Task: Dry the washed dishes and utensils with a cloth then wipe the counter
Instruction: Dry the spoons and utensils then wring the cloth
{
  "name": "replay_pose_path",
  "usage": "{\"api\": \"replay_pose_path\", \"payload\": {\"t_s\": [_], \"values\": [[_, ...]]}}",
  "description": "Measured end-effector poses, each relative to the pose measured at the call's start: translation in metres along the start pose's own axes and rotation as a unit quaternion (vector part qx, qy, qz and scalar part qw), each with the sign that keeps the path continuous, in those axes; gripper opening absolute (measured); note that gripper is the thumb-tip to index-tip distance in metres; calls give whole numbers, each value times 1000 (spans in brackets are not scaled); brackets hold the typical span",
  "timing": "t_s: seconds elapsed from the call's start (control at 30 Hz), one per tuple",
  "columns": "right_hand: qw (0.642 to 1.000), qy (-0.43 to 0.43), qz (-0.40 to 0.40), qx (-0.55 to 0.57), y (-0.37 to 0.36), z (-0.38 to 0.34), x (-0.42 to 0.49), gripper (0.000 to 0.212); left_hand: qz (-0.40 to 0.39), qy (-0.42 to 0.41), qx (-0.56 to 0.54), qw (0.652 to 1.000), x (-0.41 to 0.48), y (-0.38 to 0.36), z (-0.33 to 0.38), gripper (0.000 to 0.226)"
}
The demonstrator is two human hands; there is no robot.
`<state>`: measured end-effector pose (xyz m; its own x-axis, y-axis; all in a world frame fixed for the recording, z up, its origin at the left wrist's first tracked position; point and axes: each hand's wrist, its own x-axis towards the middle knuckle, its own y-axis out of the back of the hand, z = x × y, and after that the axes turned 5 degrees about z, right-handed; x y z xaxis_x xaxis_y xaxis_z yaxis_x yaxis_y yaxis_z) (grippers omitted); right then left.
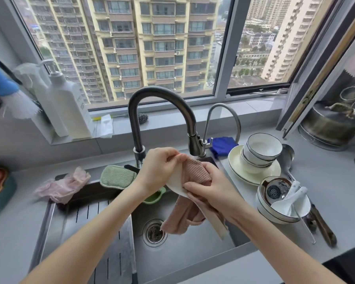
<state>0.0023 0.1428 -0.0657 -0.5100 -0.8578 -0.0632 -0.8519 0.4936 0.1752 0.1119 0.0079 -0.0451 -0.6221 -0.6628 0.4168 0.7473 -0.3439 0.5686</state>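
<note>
Directly above the sink [184, 249], both hands are gripping a pink cloth [190, 193]: the left hand [160, 169] is pinching its top edge, the right hand [208, 187] is clamped around its middle, and the tail is hanging toward the drain [154, 232]. Right of the sink, stacked bowls [261, 154] are sitting on a plate [237, 169], with another bowl [283, 203] nearer.
</note>
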Motion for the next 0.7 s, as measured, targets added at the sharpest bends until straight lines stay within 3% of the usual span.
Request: {"api": "replay_pose_path", "payload": {"t_s": [0.1,0.23,0.37,0.43,0.53,0.7], "values": [[1000,1,-21,-7,7,1,-6,44,76,41,3,996,8,12,-5,20],[997,1,-79,-10,21,-6,-8,32,81,80,6,994,20,29,-10,26],[995,12,-99,-2,28,-17,-1,24,106,207,-47,971,34,40,-16,29],[997,25,-58,37,26,-20,6,23,126,306,-155,931,32,42,-15,25],[998,59,-3,38,13,-22,17,22,113,407,-346,838,17,25,-1,18],[994,105,-4,-38,-26,-19,18,22,158,466,-433,756,8,0,11,9]]}}
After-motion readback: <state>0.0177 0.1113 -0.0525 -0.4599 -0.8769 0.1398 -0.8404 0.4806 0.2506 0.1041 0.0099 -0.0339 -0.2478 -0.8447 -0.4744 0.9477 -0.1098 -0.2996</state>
